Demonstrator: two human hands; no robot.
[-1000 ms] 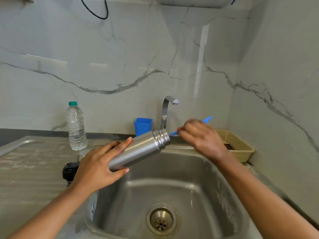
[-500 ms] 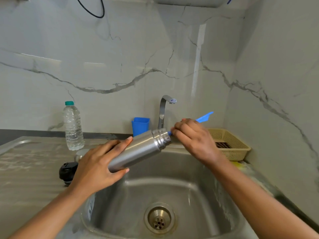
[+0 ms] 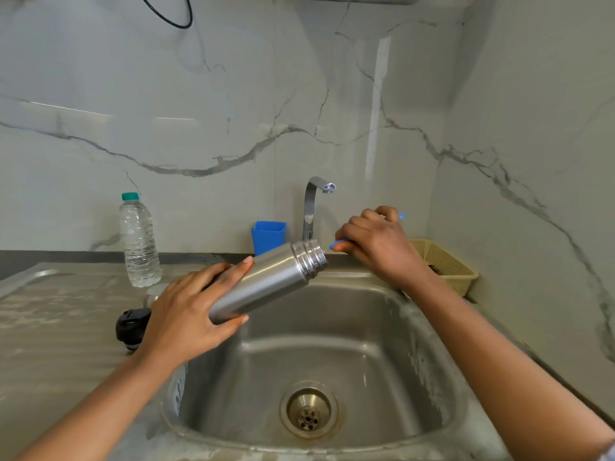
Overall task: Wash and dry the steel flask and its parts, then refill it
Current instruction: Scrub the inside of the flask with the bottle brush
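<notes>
My left hand grips the lower half of the steel flask, held tilted over the sink with its threaded open mouth pointing up and right. My right hand holds a blue brush handle just beyond the flask's mouth; its tip shows past my knuckles and most of it is hidden in my fist. The flask's black lid lies on the draining board left of my left hand. A steel cup part sits partly hidden behind my left hand.
A clear water bottle with a green cap stands at the back left of the counter. A blue cup sits beside the tap. A beige basket is at the right of the sink. The drain is dry.
My right hand has drawn the blue brush out and to the right, away from the flask's mouth. The flask stays tilted in my left hand.
</notes>
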